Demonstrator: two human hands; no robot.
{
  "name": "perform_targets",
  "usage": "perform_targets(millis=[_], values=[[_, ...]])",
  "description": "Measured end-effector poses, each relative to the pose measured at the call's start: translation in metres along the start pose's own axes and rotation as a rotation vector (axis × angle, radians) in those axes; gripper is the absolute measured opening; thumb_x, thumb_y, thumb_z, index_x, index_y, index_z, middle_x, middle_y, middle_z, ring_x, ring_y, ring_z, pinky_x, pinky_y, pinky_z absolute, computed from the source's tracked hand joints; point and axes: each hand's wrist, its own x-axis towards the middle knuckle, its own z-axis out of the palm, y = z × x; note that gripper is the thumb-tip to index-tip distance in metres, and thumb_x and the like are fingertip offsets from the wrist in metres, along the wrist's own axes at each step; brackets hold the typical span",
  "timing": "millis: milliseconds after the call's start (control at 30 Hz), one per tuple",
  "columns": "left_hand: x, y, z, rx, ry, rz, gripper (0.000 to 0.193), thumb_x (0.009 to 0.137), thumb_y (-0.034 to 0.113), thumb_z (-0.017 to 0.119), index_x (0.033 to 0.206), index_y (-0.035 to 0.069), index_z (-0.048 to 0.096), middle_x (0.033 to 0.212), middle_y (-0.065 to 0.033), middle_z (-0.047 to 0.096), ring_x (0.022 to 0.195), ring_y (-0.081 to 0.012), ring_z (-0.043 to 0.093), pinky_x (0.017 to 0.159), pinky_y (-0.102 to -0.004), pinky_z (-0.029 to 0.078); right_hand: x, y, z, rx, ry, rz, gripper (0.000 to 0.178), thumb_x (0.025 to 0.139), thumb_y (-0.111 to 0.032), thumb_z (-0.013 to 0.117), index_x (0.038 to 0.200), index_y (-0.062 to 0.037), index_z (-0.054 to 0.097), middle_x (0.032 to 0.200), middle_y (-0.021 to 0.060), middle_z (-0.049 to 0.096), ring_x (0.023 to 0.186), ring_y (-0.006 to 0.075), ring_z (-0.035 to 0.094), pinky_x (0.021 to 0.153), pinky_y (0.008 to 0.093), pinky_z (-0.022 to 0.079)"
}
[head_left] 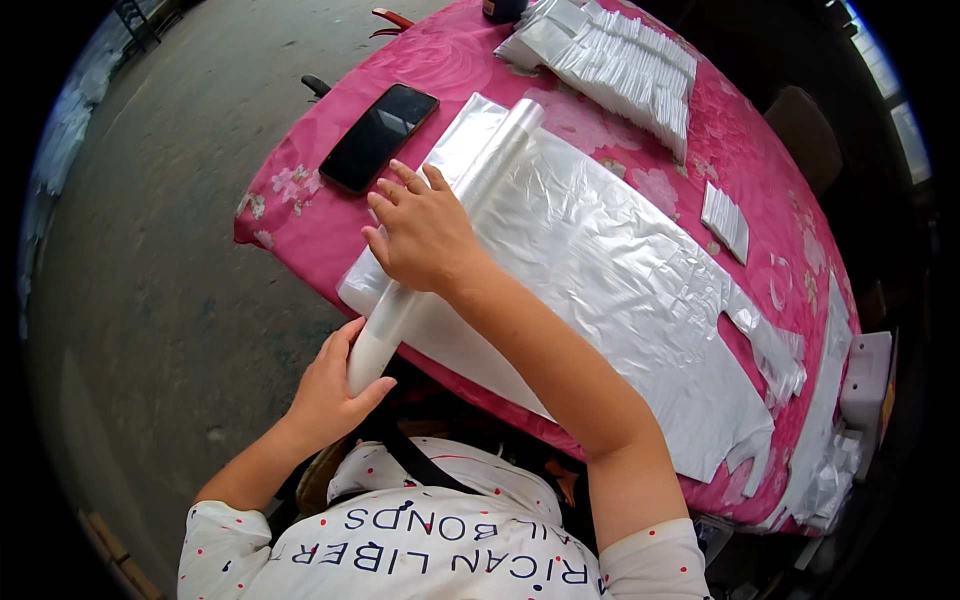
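My left hand (pixel 330 388) is wrapped round the near end of a roll of clear plastic (pixel 376 350), thumb on one side and fingers on the other. Across the roll's middle, my right hand (pixel 425 232) lies flat with its fingers spread, pointing to the far left. From the roll, a shiny stack of clear plastic bags (pixel 590 260) stretches to the right, its far right end cut into handle-like strips (pixel 765 350). Part of the plastic lies left of the roll, beneath my right hand. My right forearm covers some of the stack.
A pink flowered tablecloth (pixel 290 215) covers the table. Beyond my right hand lies a black phone (pixel 380 137). Folded plastic bundles (pixel 615 70) fill the far side, with a smaller bundle (pixel 726 222) nearer. A white plastic container (pixel 866 385) is at the right edge.
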Motion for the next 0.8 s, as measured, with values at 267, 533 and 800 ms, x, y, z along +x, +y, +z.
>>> perform_targets(millis=[267,533,800], values=[[0.0,-0.011,-0.005,-0.467,-0.234,-0.303,0.058,0.069,0.012,0.072,0.119,0.001,0.044,0.099,-0.0112,0.059,0.083,-0.0201,0.06,0.073,-0.0338,0.049,-0.011,-0.015,0.032,0.257,0.574,0.515,0.079,0.074,-0.01,0.054,0.141,0.0,0.014,0.144,0.0259,0.011,0.13,0.0359,0.028,0.107,0.0467,0.019],[0.002,0.008,0.022,-1.831,-1.063,-0.182,0.076,0.07,0.029,0.072,0.131,-0.001,0.037,0.09,-0.0109,0.058,0.067,-0.0133,0.057,0.059,-0.0278,0.05,-0.055,-0.029,-0.051,2.003,0.616,0.594,0.063,0.075,-0.02,0.067,0.125,-0.0018,0.033,0.096,0.0113,0.054,0.084,0.0151,0.058,0.078,0.0321,0.05],[0.012,0.051,0.031,-0.898,-0.715,-0.137,0.037,0.076,0.016,0.068,0.105,0.003,0.049,0.078,-0.0051,0.058,0.07,-0.0116,0.057,0.067,-0.0302,0.048,-0.091,-0.017,-0.088,1.731,0.644,0.554,0.064,0.074,-0.021,0.068,0.122,0.0041,0.033,0.091,0.0101,0.055,0.08,0.0165,0.058,0.074,0.0321,0.05]])
